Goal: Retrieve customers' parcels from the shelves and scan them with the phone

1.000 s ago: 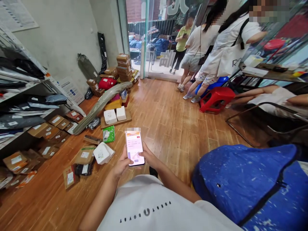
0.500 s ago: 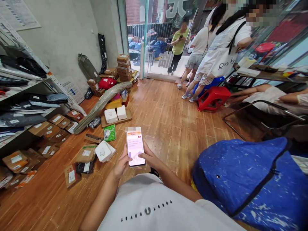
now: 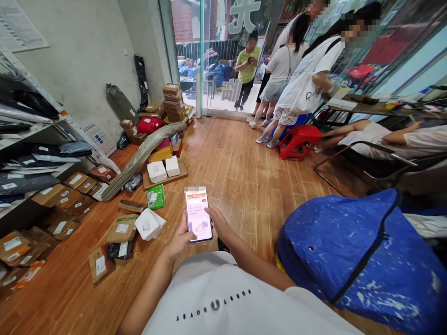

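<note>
A smartphone point(image 3: 198, 214) with a lit pink and white screen is held upright in front of my chest. My left hand point(image 3: 179, 239) wraps round its lower left edge. My right hand point(image 3: 219, 222) grips its right side, thumb resting on the screen. Below the hands shows my white T-shirt point(image 3: 223, 298). Parcels lie on the wooden floor just left of the phone, the nearest being a white padded one point(image 3: 149, 224).
Shelves point(image 3: 31, 153) with bagged parcels line the left wall; cardboard boxes point(image 3: 70, 186) spread over the floor. A big blue sack point(image 3: 349, 251) fills the right foreground. Near the glass door point(image 3: 209, 56) stand several people and a red stool point(image 3: 296, 139). Another person reclines in a chair point(image 3: 384, 153).
The view has swung a little to the right and tilted down. The phone's screen picture has changed. Both hands keep the same hold. The people by the door have shifted slightly.
</note>
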A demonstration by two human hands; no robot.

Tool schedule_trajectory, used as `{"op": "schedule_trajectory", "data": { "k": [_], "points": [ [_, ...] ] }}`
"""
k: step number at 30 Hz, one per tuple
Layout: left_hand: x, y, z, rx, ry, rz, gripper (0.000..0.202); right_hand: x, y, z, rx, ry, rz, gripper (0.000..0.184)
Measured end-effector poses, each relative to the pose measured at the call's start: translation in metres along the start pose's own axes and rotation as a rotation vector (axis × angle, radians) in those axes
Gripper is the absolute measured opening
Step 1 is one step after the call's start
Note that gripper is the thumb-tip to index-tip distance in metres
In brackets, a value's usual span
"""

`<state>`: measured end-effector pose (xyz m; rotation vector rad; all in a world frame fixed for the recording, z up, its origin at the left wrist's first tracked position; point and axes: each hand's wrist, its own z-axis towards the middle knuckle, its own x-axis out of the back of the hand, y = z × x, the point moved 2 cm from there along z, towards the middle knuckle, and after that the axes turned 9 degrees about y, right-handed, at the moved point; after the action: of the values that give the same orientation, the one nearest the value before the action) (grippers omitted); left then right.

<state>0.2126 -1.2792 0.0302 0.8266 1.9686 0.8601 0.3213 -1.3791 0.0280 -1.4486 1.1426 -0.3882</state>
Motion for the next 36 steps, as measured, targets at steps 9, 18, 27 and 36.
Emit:
{"op": "schedule_trajectory", "data": {
  "k": [9,18,27,36],
  "points": [
    [-0.003,-0.006,0.000,0.049,-0.031,-0.077,0.116,0.003,0.001,0.003,0.109,0.103,-0.096,0.065],
    [-0.006,-0.003,0.001,-0.027,-0.066,-0.082,0.109,0.014,0.011,-0.034,0.683,0.017,-0.471,0.066],
    [-0.004,-0.006,0.006,-0.014,-0.042,-0.091,0.110,0.020,0.017,-0.034,0.768,-0.008,-0.570,0.067],
    [-0.008,-0.002,0.006,-0.039,-0.032,-0.094,0.114,0.025,0.006,-0.034,0.956,0.165,-0.767,0.054]
  ]
}}
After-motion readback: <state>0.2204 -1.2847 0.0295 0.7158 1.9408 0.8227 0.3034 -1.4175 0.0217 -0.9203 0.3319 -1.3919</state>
